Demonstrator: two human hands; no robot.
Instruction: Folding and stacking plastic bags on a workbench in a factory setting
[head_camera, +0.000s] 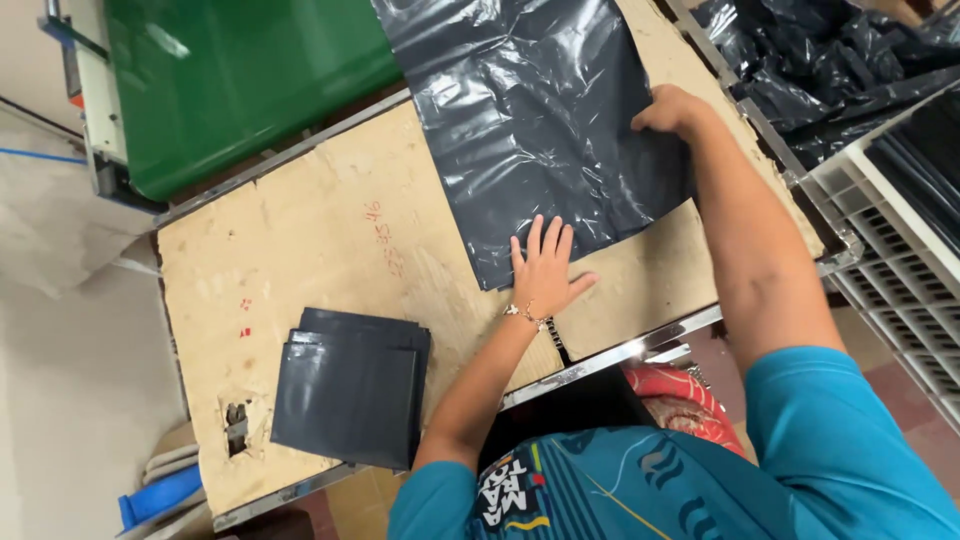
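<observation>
Left hand (545, 268) flat, fingers spread, pressing the near edge of the dark plastic bag (530, 120) — nothing gripped. Right hand (672, 108) curled over its right edge, grip hidden. Bag runs away from the fingers toward the green conveyor (240, 70); folded stack (350, 385) lies left of the fingers.

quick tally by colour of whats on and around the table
dark grey: 3, the plastic sheet under both hands, the folded stack, the crumpled pile
green: 1, the conveyor belt
white: 1, the slotted crate
tan: 1, the cardboard table top
total: 6
</observation>
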